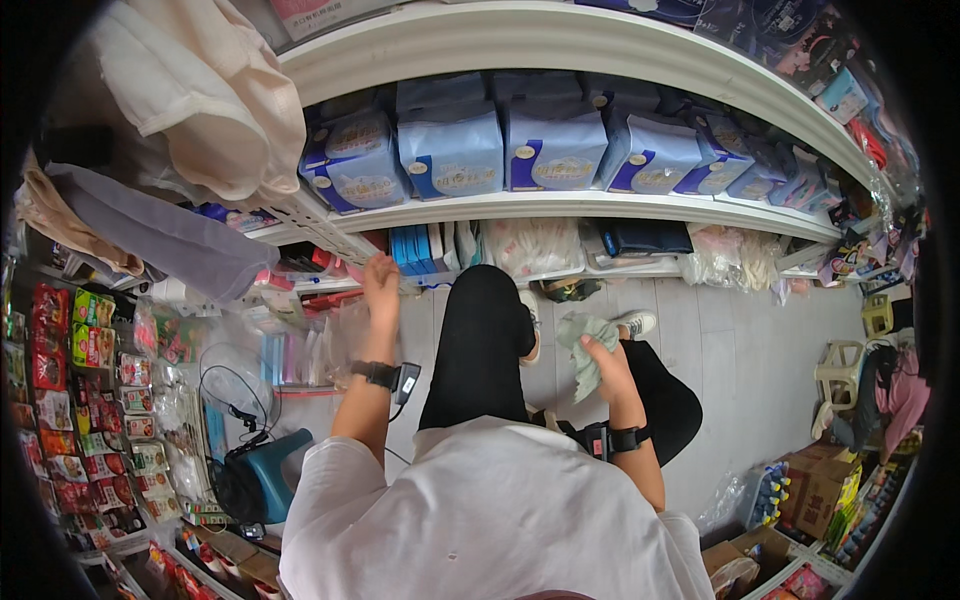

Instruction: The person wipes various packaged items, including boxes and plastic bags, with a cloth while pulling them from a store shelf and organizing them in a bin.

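Observation:
My right hand (608, 368) is closed around a crumpled pale green cloth (588, 340), which hangs above the floor beside my right knee. My left hand (381, 282) reaches forward to the lower shelf, at the foot of a white perforated upright (335, 232). Its fingers look loosely bent with nothing seen in them; whether they touch the upright I cannot tell. Just right of that hand stand blue flat boxes (412, 250) in a row. Thin packets (300, 355) stand upright to the left of my left forearm.
Blue-and-white packages (452, 152) line the shelf ahead, above bagged goods (533, 246). A towel (165, 225) hangs at left, near racks of snack packets (95, 400). A teal container (270, 475) stands on the left. Stools (838, 375) and a carton (812, 490) are at right.

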Available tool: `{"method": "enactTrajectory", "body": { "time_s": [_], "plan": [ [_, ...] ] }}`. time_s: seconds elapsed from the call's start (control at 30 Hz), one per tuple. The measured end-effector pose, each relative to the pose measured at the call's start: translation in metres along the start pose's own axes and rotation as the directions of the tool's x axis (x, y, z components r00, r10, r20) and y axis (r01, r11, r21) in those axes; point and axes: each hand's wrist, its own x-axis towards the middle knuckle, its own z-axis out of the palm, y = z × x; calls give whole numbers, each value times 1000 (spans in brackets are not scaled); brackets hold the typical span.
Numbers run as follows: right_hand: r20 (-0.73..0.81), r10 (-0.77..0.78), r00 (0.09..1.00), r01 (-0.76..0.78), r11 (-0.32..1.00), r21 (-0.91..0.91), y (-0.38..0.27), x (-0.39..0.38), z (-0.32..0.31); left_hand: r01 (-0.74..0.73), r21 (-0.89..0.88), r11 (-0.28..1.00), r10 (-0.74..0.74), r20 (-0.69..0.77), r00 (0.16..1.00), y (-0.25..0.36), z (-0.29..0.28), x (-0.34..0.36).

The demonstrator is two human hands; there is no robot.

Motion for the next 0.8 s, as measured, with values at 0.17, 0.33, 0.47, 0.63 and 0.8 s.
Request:
{"method": "enactTrajectory", "body": {
  "time_s": [0.17, 0.33, 0.47, 0.63, 0.8],
  "plan": [
    [-31, -47, 998, 47, 999, -1, -12, -13, -3, 658, -454, 601, -738, 1, 675, -122, -18, 17],
    [-171, -33, 985, 38, 999, 26, -12, -36, -22, 718, -540, 439, -855, -6, 518, -166, 10, 31],
    [-316, -23, 948, 38, 998, 41, -16, -57, -26, 737, -537, 410, -872, 7, 490, -205, 21, 50],
    [-431, -17, 902, 44, 998, 53, -2, -70, -29, 741, -661, 119, -957, 123, 264, -212, 33, 66],
    [-479, 5, 878, 28, 998, 62, 2, -76, -29, 689, -716, 113, -943, 140, 301, -209, 45, 65]
  ]
}}
